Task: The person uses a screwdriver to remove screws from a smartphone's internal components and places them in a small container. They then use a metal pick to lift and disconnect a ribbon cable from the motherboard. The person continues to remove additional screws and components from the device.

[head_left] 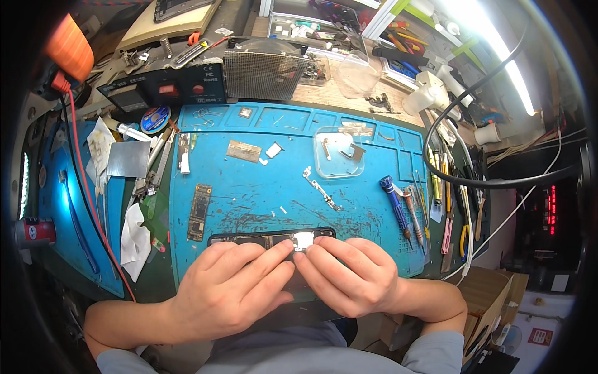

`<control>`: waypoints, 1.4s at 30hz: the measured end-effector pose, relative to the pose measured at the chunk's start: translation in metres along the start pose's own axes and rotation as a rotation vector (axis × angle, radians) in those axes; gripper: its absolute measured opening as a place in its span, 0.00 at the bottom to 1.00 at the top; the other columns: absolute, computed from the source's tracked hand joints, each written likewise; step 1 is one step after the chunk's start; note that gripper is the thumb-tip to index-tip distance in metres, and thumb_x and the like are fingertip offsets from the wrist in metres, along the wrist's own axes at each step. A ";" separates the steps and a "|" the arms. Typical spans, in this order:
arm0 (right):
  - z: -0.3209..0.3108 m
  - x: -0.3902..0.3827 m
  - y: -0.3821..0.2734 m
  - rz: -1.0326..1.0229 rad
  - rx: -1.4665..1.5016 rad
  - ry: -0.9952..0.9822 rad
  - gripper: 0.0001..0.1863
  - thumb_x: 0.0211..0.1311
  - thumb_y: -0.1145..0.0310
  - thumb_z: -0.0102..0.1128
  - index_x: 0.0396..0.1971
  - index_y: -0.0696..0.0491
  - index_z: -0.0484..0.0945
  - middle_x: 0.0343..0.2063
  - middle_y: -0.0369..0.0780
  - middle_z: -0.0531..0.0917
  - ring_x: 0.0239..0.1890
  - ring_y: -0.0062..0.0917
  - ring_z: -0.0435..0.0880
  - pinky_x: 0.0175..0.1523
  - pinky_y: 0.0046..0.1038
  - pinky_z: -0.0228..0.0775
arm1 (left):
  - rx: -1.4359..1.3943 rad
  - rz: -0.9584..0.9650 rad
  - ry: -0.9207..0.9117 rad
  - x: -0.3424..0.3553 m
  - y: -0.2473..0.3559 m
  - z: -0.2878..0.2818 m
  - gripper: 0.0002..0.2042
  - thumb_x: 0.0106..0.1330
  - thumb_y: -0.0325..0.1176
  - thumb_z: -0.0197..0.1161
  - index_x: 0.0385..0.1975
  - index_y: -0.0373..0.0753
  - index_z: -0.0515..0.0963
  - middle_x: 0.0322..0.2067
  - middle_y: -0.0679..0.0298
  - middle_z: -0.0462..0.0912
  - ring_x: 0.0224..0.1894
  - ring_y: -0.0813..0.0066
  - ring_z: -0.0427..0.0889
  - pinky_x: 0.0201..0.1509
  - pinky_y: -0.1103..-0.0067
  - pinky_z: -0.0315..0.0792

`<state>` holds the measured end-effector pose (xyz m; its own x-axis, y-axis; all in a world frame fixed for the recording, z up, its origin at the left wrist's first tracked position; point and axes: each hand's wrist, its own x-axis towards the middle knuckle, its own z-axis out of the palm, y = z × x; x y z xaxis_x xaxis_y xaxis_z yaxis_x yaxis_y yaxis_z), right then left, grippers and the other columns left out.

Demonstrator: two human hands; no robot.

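From where I stand, the blue mat [249, 177] takes up most of the bench. The opened phone [252, 239] lies near its front edge, partly hidden behind the hands. It looks light and stiff, but with its insides bare I'd call it fragile; the outer rim seems the place to take hold, clear of the parts within. The left hand [233, 288] has its fingers bunched together, the foremost tip down at the phone beside the bright piece. The right hand [350, 274] has its fingers curled close, tips right at that piece; whether they pinch it or only steady it, I can't tell. The bright piece [304, 240], pale and glaring under the lamp, sits between the two hands' fingertips, over the phone. It looks thin, nearly weightless and perhaps slick, best taken by its edges.
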<state>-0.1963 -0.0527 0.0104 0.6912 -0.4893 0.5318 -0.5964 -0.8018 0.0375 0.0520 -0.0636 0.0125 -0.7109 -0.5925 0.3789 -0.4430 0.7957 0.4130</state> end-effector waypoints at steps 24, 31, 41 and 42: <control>0.000 0.000 0.000 0.081 0.016 -0.007 0.13 0.55 0.73 0.66 0.41 0.60 0.88 0.40 0.41 0.86 0.43 0.30 0.88 0.40 0.25 0.79 | -0.018 0.000 -0.035 0.001 -0.001 -0.001 0.20 0.59 0.40 0.75 0.47 0.36 0.83 0.58 0.58 0.86 0.48 0.64 0.81 0.45 0.69 0.72; -0.004 0.000 0.003 0.122 -0.019 0.000 0.15 0.51 0.71 0.65 0.40 0.59 0.88 0.39 0.40 0.86 0.41 0.29 0.87 0.38 0.25 0.75 | -0.028 -0.008 -0.029 0.000 -0.001 -0.001 0.20 0.58 0.40 0.75 0.47 0.36 0.83 0.58 0.58 0.86 0.48 0.64 0.81 0.45 0.69 0.72; -0.005 -0.003 0.010 0.163 0.070 -0.011 0.15 0.56 0.68 0.70 0.43 0.59 0.89 0.40 0.39 0.86 0.40 0.28 0.85 0.39 0.28 0.74 | -0.041 -0.025 -0.004 -0.001 -0.003 0.000 0.22 0.57 0.37 0.76 0.50 0.33 0.82 0.56 0.56 0.85 0.48 0.63 0.82 0.49 0.68 0.74; -0.006 -0.003 0.010 0.164 0.086 -0.026 0.15 0.57 0.68 0.71 0.43 0.59 0.89 0.41 0.39 0.85 0.40 0.28 0.85 0.40 0.28 0.74 | -0.030 -0.022 -0.005 0.000 -0.003 -0.001 0.22 0.57 0.36 0.76 0.50 0.33 0.82 0.56 0.57 0.84 0.49 0.64 0.82 0.50 0.69 0.75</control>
<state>-0.2071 -0.0575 0.0148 0.5986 -0.6236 0.5028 -0.6656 -0.7365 -0.1209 0.0540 -0.0659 0.0119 -0.7040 -0.6094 0.3648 -0.4421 0.7780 0.4464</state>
